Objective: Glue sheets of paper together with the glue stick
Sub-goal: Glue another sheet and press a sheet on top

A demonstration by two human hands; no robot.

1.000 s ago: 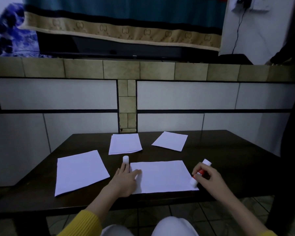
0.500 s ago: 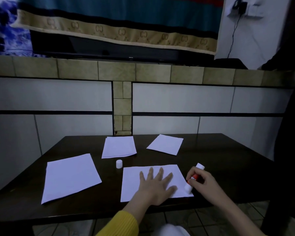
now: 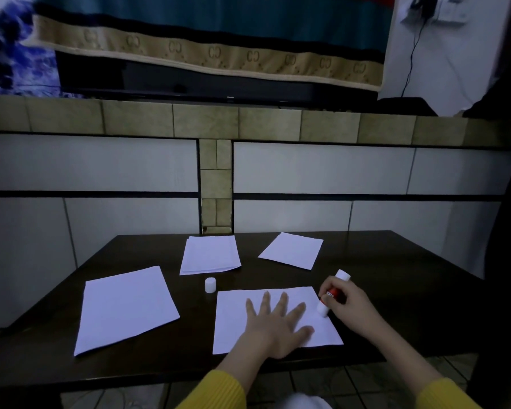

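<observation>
Behind dark table (image 3: 396,276), tiled wall (image 3: 307,169) and curtain (image 3: 219,22).

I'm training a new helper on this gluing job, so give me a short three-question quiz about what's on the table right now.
1. True or false: the left hand lies flat with spread fingers on the nearest white paper sheet.
2. What does the right hand hold? A) the small white cap B) the red and white glue stick C) a folded sheet
3. Fill in: the small white cylindrical cap stands on the dark wooden table, just in front of the ____ of white sheets.

Key: 1 true; 2 B, the red and white glue stick, its lower end at the sheet's right edge; 3 stack.
</observation>
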